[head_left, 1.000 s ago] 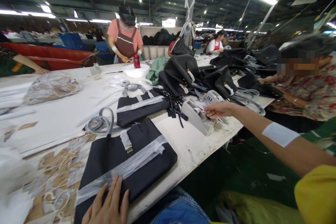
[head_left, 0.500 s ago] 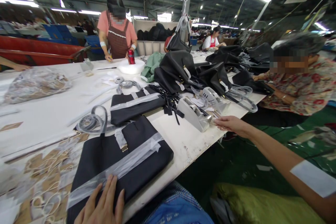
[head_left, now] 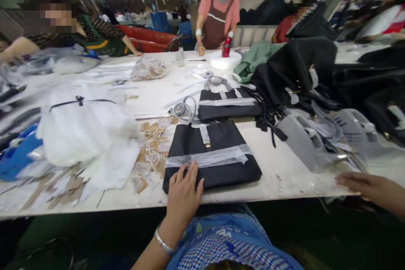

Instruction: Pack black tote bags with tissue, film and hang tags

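My left hand point(head_left: 184, 190) lies flat, fingers spread, on the near corner of a black handbag point(head_left: 215, 156) that rests on the white table point(head_left: 284, 177). A strip of clear film crosses the bag's front. My right hand point(head_left: 363, 183) hovers at the table's near edge on the right, fingers stretched out and motion-blurred, holding nothing I can see. It is close to a grey tape dispenser point(head_left: 303, 143). A second black bag point(head_left: 229, 107) lies just behind the first.
White padding sheets point(head_left: 85, 135) and loose brown tags point(head_left: 152, 147) lie to the left. A pile of black bags point(head_left: 303, 71) fills the right. A person in a brown apron point(head_left: 218, 17) stands across the table; others sit at the left and far right.
The view has swung left. My right hand has drawn back from the tape dispenser toward the table's near edge. My left hand stays on the black bag.
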Demonstrator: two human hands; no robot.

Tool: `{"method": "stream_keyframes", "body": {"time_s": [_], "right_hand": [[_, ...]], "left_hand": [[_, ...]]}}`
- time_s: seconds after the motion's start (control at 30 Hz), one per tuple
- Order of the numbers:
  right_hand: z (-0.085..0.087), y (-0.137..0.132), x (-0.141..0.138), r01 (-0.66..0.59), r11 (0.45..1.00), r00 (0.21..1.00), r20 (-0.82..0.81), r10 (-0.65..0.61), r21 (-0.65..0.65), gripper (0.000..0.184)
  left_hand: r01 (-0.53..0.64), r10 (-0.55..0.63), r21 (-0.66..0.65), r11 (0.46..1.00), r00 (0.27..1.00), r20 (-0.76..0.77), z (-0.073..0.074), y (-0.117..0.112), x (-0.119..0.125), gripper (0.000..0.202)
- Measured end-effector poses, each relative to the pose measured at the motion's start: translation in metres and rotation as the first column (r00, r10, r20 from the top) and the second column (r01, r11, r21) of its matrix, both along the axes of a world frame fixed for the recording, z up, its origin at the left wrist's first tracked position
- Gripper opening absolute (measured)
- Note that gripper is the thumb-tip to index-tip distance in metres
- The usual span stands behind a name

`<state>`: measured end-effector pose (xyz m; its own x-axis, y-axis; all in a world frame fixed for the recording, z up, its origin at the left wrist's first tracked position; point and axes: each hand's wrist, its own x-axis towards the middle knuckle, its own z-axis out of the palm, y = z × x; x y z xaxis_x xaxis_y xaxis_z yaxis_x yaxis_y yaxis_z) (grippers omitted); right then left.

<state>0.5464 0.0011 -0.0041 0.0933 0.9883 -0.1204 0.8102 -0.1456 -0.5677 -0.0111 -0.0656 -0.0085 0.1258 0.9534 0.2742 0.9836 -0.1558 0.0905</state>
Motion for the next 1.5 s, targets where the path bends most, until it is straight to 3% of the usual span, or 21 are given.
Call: {"method": "stream_keyframes", "body": {"time_s": [0.07,0.13,0.2,0.27,0.33,0.4,0.5,0.57,0.63,0.73,0.93,1.13,1.37,1.5], "right_hand": [[0.017,0.004,-0.037,-0.096,0.994,0.992,0.070,0.100,-0.061,0.025],[0.047,0.012,-0.100,-0.287,0.956,0.954,0.078,0.291,-0.060,0.026],[0.079,0.024,-0.177,-0.516,0.856,0.852,0.091,0.516,-0.025,0.022],[0.103,0.043,-0.253,-0.750,0.661,0.658,0.070,0.750,-0.029,0.023],[0.113,0.064,-0.317,-0.921,0.390,0.387,0.106,0.916,-0.013,0.023],[0.111,0.084,-0.366,-0.991,0.126,0.115,0.213,0.970,-0.041,0.021],[0.099,0.108,-0.417,-0.966,-0.203,-0.251,0.385,0.888,-0.163,0.017],[0.093,0.117,-0.441,-0.905,-0.350,-0.425,0.455,0.782,-0.244,0.016],[0.089,0.121,-0.460,-0.840,-0.448,-0.542,0.491,0.682,-0.305,0.017],[0.084,0.122,-0.483,-0.761,-0.526,-0.647,0.500,0.575,-0.380,0.018],[0.066,0.119,-0.506,-0.648,-0.605,-0.756,0.488,0.436,-0.462,0.013],[0.058,0.117,-0.513,-0.623,-0.636,-0.767,0.515,0.383,-0.455,0.012],[0.060,0.122,-0.521,-0.534,-0.755,-0.789,0.544,0.284,-0.381,0.016],[0.064,0.123,-0.530,-0.480,-0.745,-0.838,0.493,0.234,-0.462,0.015]], "left_hand": [[-0.009,0.009,-0.001,1.000,0.999,0.035,-0.001,-0.001,0.000,0.042],[-0.017,0.018,-0.005,1.000,0.998,0.065,-0.001,-0.002,0.000,0.043],[-0.025,0.026,-0.018,1.000,0.996,0.084,-0.003,-0.003,0.000,0.043],[-0.030,0.032,-0.028,0.999,0.994,0.100,-0.004,-0.003,-0.001,0.042],[-0.031,0.035,-0.033,0.999,0.992,0.122,-0.005,-0.002,-0.002,0.042],[-0.028,0.033,-0.035,0.999,0.988,0.152,-0.005,-0.002,-0.003,0.041],[-0.028,0.036,-0.040,0.999,0.978,0.208,-0.006,-0.001,-0.004,0.040],[-0.032,0.042,-0.043,0.999,0.970,0.241,-0.006,-0.001,-0.005,0.040],[-0.036,0.047,-0.046,0.998,0.962,0.268,-0.006,-0.001,-0.005,0.040],[-0.046,0.059,-0.050,0.998,0.951,0.303,-0.006,-0.002,-0.005,0.041],[-0.101,0.112,-0.051,0.994,0.929,0.354,-0.009,-0.004,-0.006,0.045],[-0.127,0.142,-0.064,0.990,0.916,0.374,-0.017,-0.006,-0.007,0.045],[-0.132,0.140,-0.047,0.990,0.903,0.407,-0.018,-0.006,-0.007,0.044],[-0.144,0.148,-0.040,0.989,0.898,0.415,-0.019,-0.007,-0.006,0.043]]}}
